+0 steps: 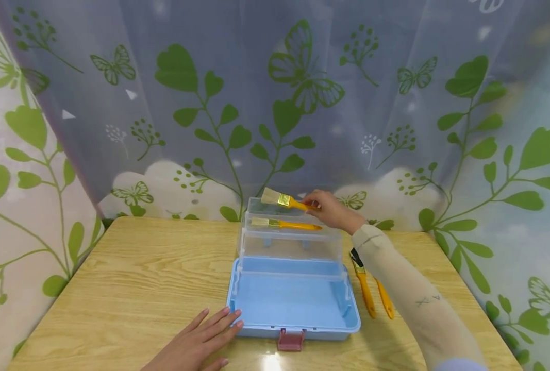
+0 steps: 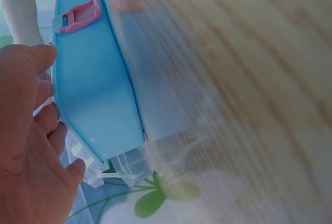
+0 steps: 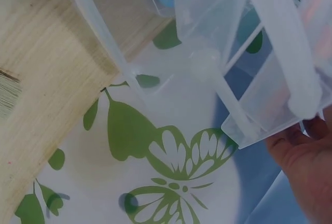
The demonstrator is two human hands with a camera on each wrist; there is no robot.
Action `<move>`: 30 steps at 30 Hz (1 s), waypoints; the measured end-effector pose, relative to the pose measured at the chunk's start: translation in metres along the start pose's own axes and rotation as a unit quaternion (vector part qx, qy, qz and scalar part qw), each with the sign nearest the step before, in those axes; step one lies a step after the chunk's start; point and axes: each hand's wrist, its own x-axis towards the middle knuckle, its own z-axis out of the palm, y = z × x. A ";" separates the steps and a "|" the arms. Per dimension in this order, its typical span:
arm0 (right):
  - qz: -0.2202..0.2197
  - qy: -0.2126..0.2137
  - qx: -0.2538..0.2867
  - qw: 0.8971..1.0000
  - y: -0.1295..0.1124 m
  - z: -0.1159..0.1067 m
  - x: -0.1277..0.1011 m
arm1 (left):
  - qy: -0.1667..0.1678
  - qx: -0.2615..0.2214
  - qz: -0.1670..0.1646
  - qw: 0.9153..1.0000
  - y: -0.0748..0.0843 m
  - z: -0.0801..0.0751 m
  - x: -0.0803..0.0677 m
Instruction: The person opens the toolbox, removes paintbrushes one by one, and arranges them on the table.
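Observation:
A blue toolbox (image 1: 298, 330) stands open on the table, with clear plastic trays (image 1: 286, 247) raised in steps at its back. My right hand (image 1: 331, 208) holds a paintbrush (image 1: 282, 199) by its orange handle, over the topmost tray, bristles to the left. Another paintbrush (image 1: 298, 225) lies along the tray just below. At the box's front left corner, the fingers of my left hand (image 1: 202, 337) are spread and rest on the rim. From the left wrist, that hand (image 2: 33, 130) shows along the blue wall, near the pink latch (image 2: 83, 15).
Two more orange-handled paintbrushes (image 1: 367, 296) lie on the table right of the box, partly behind my right sleeve (image 1: 414, 288). The wooden table (image 1: 140, 288) meets a curtain (image 1: 200, 129) with butterflies and leaves at its back edge.

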 end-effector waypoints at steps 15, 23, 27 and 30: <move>0.013 0.075 0.037 0.996 -0.008 -0.010 -0.030 | 0.010 -0.005 0.000 1.000 0.002 0.003 -0.001; 0.034 0.110 0.048 0.992 -0.001 -0.012 -0.052 | 0.023 -0.001 0.004 1.000 0.003 0.007 -0.001; 0.044 0.126 0.062 0.989 -0.003 -0.011 -0.065 | 0.021 -0.001 0.004 1.000 0.002 0.007 -0.002; 0.057 0.141 0.077 0.985 -0.004 -0.013 -0.073 | 0.022 0.002 0.002 1.000 0.001 0.007 -0.002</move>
